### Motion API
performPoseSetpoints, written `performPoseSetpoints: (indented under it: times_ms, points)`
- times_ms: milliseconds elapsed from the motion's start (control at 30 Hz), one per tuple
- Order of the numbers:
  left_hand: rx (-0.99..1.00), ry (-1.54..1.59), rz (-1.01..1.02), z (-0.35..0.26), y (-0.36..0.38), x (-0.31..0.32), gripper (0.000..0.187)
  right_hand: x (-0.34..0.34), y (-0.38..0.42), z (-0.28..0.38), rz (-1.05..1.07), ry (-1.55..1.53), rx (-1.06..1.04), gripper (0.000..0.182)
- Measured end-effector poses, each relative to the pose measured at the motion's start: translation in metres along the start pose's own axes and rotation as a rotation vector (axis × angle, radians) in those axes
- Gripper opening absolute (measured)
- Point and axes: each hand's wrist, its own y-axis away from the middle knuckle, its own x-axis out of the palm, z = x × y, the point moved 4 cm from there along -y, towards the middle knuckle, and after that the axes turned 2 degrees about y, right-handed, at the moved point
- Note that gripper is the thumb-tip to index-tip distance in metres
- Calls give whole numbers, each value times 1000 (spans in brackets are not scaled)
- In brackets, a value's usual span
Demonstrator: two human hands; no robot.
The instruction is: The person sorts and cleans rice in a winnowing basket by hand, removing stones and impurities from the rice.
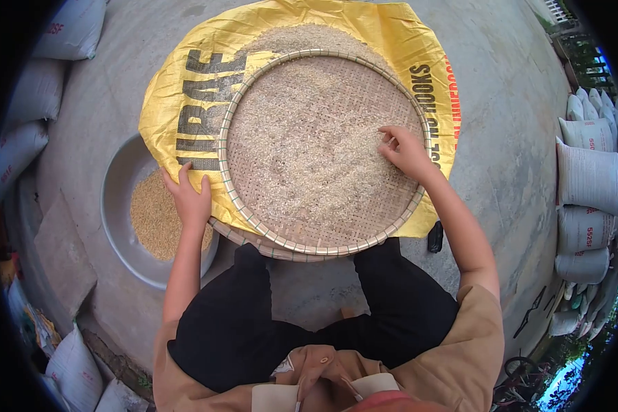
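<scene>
A round woven bamboo tray [374,93] lies in front of me, with pale grain [309,161] spread thinly over its weave. Above the tray's right half, my right hand [404,152] is closed, thumb against curled fingers; anything pinched there is too small to make out. My left hand [191,198] rests with fingers apart at the left edge of a yellow printed sack [168,110], a little outside the tray's rim. Under that forearm stands a metal basin [117,230] holding golden grain [159,216]. The sack lies flat beneath the tray.
More pale grain [316,38] is heaped on the sack beyond the tray. Another woven tray [254,246] shows beneath the near rim. White sacks [587,178] are stacked at right, others [34,89] at left. A small black object [435,237] lies on the concrete floor [487,130].
</scene>
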Motion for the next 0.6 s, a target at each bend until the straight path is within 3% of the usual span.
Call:
performPoseSetpoints:
  times_ms: [33,67,133,200,267,300,367,600]
  points:
    - [2,-1,-1,0,0,0,47,3,2,5,8,11,-54,36]
    - [8,-2,-3,-1,-1,-1,47,4,1,8,8,12,-59,36]
    - [11,1,-6,0,-1,0,47,8,0,25,-32,149,-262,31]
    - [18,1,-1,0,-1,0,48,13,-3,32,-55,80,-315,28]
    - [0,4,9,-2,-1,-1,48,24,-1,43,95,70,-435,26]
    - [2,-1,14,-1,-1,-1,48,26,1,48,96,64,-431,26]
    - [7,-16,11,0,-1,0,48,36,11,59,376,129,-345,23]
    - [23,-25,-6,0,0,0,48,55,20,61,265,114,-441,14]
